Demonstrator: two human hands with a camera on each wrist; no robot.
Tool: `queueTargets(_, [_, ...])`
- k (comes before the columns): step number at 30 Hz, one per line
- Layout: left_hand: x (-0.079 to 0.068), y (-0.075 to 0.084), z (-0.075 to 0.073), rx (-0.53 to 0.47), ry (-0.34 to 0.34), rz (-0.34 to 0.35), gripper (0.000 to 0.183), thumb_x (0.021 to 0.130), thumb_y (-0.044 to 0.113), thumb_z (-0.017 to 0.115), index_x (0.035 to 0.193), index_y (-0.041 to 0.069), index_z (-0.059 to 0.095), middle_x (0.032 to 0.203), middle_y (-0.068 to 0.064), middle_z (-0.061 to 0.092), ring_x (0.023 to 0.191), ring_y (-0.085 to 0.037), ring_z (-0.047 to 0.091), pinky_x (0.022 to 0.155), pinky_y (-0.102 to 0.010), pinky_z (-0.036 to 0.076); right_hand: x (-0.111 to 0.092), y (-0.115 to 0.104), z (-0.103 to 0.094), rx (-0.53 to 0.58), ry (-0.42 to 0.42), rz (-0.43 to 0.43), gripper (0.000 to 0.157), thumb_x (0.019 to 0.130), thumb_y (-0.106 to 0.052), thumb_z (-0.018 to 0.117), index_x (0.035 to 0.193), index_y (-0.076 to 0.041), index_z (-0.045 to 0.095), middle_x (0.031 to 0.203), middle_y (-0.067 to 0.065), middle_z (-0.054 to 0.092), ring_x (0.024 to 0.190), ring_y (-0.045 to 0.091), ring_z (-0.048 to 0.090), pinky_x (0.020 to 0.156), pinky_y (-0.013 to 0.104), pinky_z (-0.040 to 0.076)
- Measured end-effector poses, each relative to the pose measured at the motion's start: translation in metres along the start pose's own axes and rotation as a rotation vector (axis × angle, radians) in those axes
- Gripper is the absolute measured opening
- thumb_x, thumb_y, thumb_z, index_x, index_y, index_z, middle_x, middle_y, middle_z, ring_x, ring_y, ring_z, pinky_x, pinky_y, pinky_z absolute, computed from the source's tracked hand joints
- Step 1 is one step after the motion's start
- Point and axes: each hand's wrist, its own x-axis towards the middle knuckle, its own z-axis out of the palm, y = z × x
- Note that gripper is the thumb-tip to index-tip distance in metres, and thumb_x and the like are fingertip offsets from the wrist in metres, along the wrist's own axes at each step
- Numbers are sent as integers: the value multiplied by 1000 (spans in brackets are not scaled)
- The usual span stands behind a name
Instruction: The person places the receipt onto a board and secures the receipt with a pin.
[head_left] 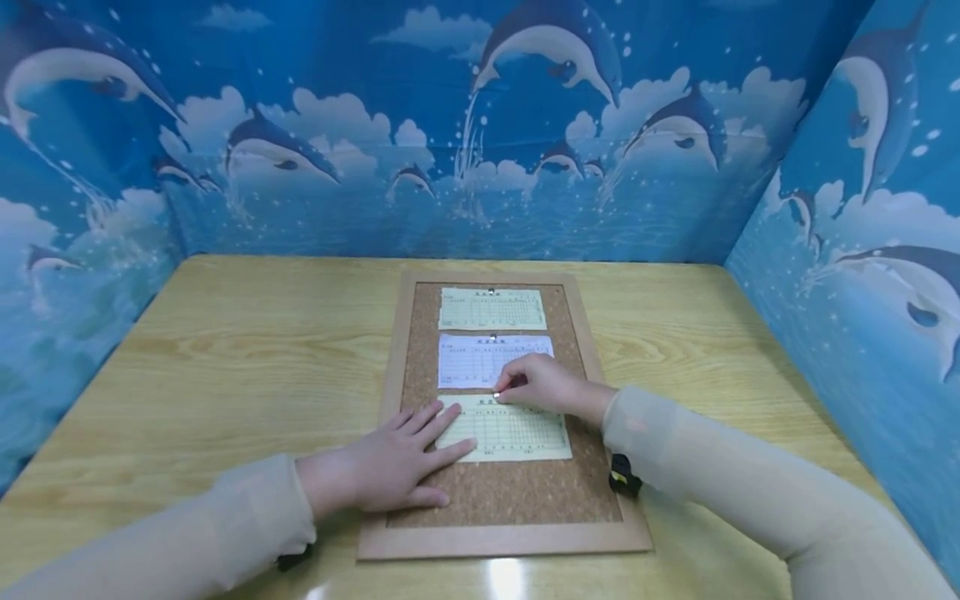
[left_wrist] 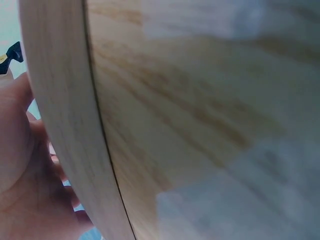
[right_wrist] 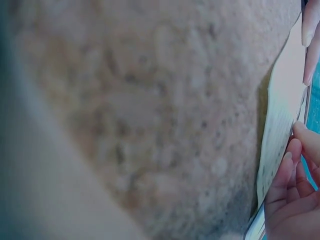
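Observation:
A wood-framed cork board (head_left: 495, 500) lies on the table with three printed paper slips in a column. At the top edge of the lowest pale green slip (head_left: 517, 435), my right hand (head_left: 543, 383) pinches a small shiny pushpin (head_left: 497, 396) between thumb and fingertips. My left hand (head_left: 390, 468) lies spread with straight fingers, its fingertips on that slip's left part and its thumb on the cork. The lilac slip (head_left: 461, 362) above is partly covered by the right hand and has a pin (head_left: 492, 337) at its top. Another pale green slip (head_left: 491, 310) is pinned highest.
A light wood-grain table (head_left: 262, 358) extends on both sides of the board. Blue curtains with dolphins (head_left: 300, 200) stand along its back and sides. A black wrist strap (head_left: 624, 477) shows beneath the right sleeve, close over the board's right edge.

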Motion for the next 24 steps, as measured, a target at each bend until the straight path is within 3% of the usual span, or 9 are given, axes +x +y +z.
queueTargets(24, [0,1,-1,-14,17,14,66,93,60,32,149,27,23,154,-17,5,139,-37,6,107,-54,18,1,2,-2,-8,-21,-23,6,85,-13,69,79,-13,70,79,-7,66,71,8,55,67,24,47])
